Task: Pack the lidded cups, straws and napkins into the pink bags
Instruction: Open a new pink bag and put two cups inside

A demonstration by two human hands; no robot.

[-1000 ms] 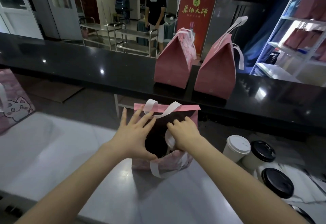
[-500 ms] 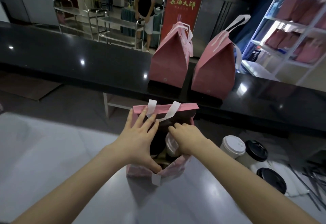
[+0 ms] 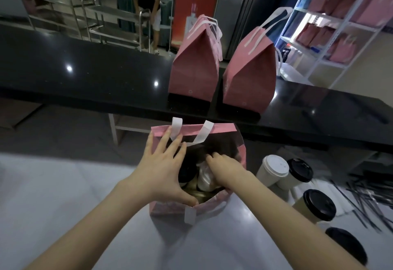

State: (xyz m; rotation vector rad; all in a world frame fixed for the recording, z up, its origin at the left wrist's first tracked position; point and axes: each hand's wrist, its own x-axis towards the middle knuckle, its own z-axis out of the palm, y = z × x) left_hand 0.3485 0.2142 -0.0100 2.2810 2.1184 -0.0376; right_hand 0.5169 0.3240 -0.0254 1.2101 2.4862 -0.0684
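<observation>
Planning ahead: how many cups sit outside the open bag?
4, right of the bag: white-lidded cup, black-lidded cup beside it, another nearer, a fourth lowest. Others may be off-frame.

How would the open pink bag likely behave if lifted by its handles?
Probably floppy: the open pink bag bows where the left hand spreads its mouth. Likely bottom-heavy, with lidded cups standing inside. Its white handles droop, so seem soft.

Single head cam (wide-angle), looking fwd & down, close over open pink bag (image 3: pixel 221 129) at lower centre; black counter (image 3: pixel 85 74) across mid-frame.
</observation>
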